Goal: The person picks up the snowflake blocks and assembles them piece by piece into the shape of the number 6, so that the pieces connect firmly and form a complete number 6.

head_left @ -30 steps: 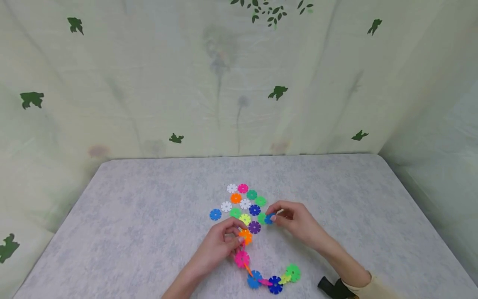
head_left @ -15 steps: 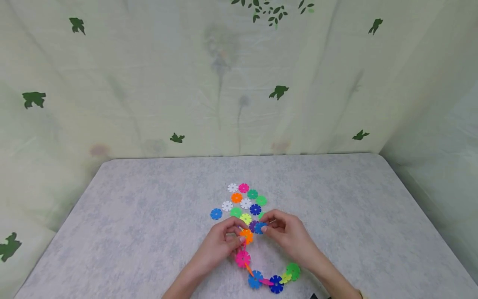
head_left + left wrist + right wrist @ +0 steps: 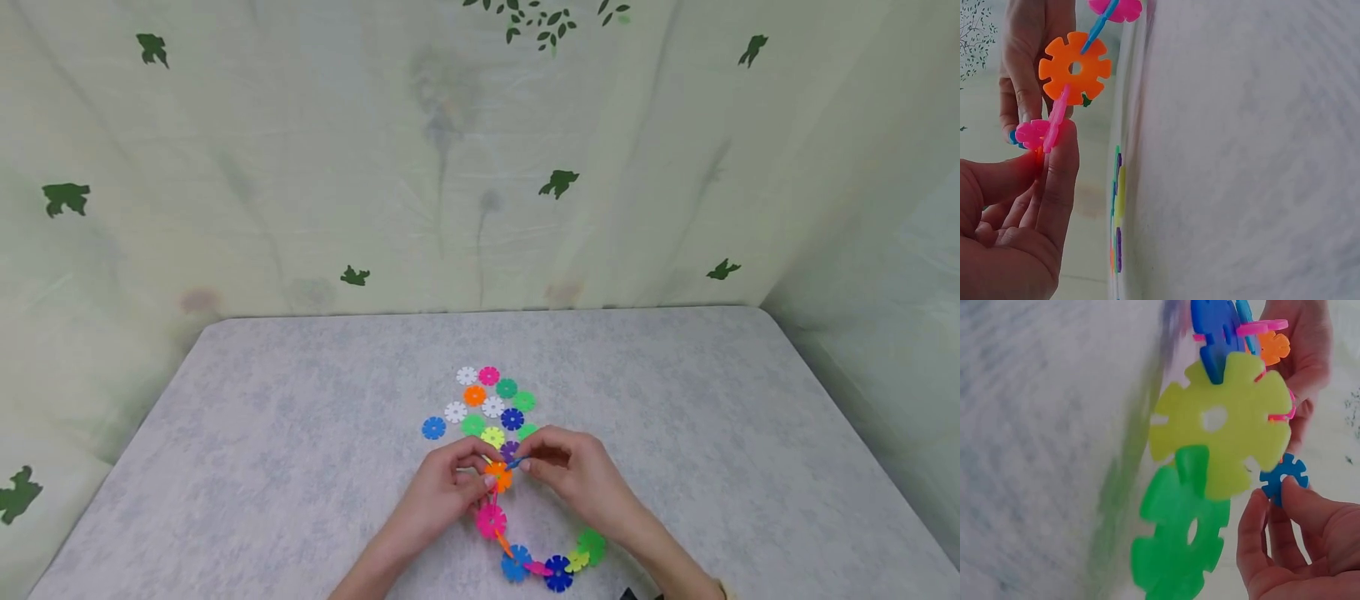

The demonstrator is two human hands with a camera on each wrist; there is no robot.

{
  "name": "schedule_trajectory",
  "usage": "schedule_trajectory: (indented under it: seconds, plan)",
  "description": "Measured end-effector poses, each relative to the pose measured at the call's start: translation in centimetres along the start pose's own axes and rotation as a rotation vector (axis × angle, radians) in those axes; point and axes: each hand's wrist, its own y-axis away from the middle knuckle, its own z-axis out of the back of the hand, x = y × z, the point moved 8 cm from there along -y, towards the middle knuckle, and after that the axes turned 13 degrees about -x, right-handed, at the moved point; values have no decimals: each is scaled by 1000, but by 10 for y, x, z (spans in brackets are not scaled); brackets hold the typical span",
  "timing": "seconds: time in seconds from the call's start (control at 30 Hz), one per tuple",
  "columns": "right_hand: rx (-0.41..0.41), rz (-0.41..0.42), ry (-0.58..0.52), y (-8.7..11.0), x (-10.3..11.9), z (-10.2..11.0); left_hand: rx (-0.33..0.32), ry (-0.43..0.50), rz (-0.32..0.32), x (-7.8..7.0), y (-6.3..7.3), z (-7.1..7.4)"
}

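Note:
My left hand [image 3: 442, 483] pinches an orange notched plastic disc [image 3: 501, 479] at the end of a chain of interlocked snowflake discs. From there the chain hangs down past a pink disc [image 3: 491, 522], a blue one [image 3: 515, 573] and a dark blue one [image 3: 558, 582], ending in a green disc [image 3: 592, 547]. Between thumb and fingertips, my right hand [image 3: 581, 471] holds a separate blue disc [image 3: 1299, 467]. Turned edge-on in the head view, it meets the orange disc's right edge; whether their slots interlock I cannot tell. In the right wrist view, a yellow-green disc [image 3: 1241, 425] looms close to the camera.
Several loose discs lie flat beyond the hands, among them a purple disc [image 3: 510, 451], a pale yellow one [image 3: 492, 437] and a white one [image 3: 467, 376]. A lone blue disc [image 3: 433, 428] lies at their left. The grey tabletop [image 3: 300, 417] ends at a curtain [image 3: 300, 167].
My right hand has brought the blue disc leftward and down to the orange disc, and turned it from flat-on to edge-on. The left hand has barely moved.

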Motion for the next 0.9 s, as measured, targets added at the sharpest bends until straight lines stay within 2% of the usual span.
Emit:
schedule_trajectory:
  seconds: [0.2,0.3,0.43,0.53,0.63,0.77,0.9]
  plan:
    - [-2,95,91,1,6,-4,-17,-9,-9,-4,2,-1]
    - [12,74,79,3,3,-4,-8,1,1,-4,3,-3]
    - [34,11,-3,3,-1,-4,15,13,14,-4,3,-4]
    - [50,-26,-43,1,-4,-3,27,-13,8,-4,3,-2]
    - [40,-34,1,-2,-7,1,18,-61,-11,-3,3,2]
    - [15,-47,125,-8,-12,10,-20,-112,-55,-5,3,6]
    - [46,-19,191,-19,-18,17,-61,-120,-68,-6,1,9]
